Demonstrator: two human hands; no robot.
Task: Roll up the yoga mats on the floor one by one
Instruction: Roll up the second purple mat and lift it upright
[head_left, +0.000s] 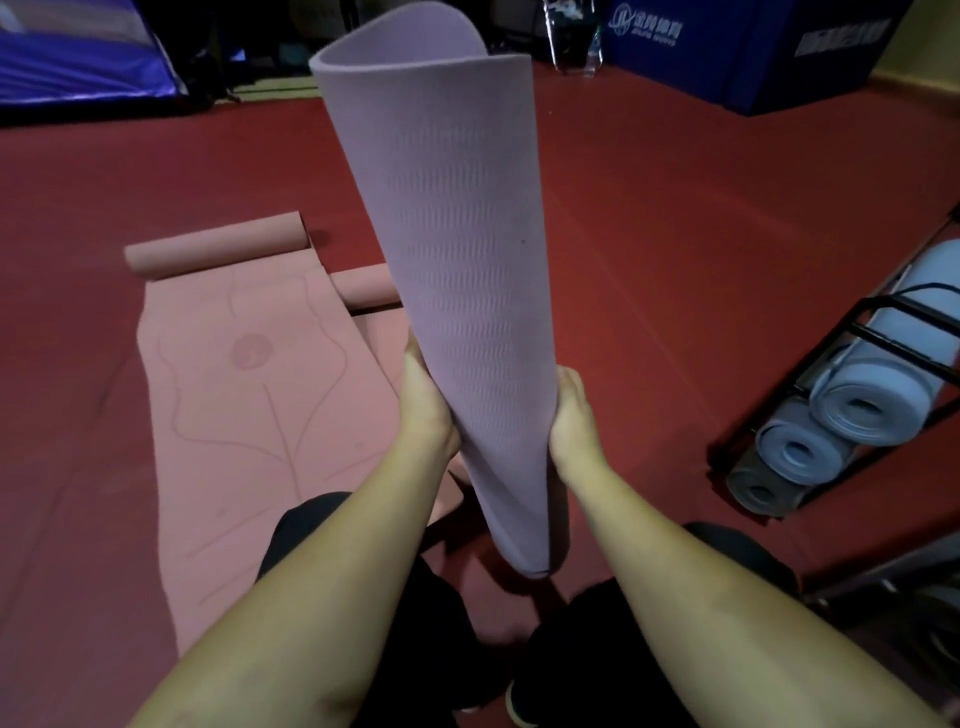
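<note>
Loosely rolled lilac foam yoga mat (457, 291), outer face ribbed with fine wavy rows, forms a cone: tight at the lower end, flaring to a wide open mouth at the top. Long axis near upright, leaning a little away from the person and to their left; narrow end points down between the knees, open end up and away. Left hand (423, 400) grips the left side of the roll, right hand (571, 410) the right side, both in the lower half; fingers wrap round the far side and are hidden, so their exact curl cannot be read. Narrow end hangs well below the fingers, wide mouth well above them. Beyond and to the left of the left fingers, a pink matte yoga mat (260, 415) lies flat on the dark red floor (675, 218), printed with faint curved lines and a round emblem, its far end curled into a roll. Right of the right fingers, a black metal rack (852, 332) holds rolled blue-grey foam mats (862, 410), spiral ends facing out. Blue padded blocks (753, 47) stand at the far edge of the room.
</note>
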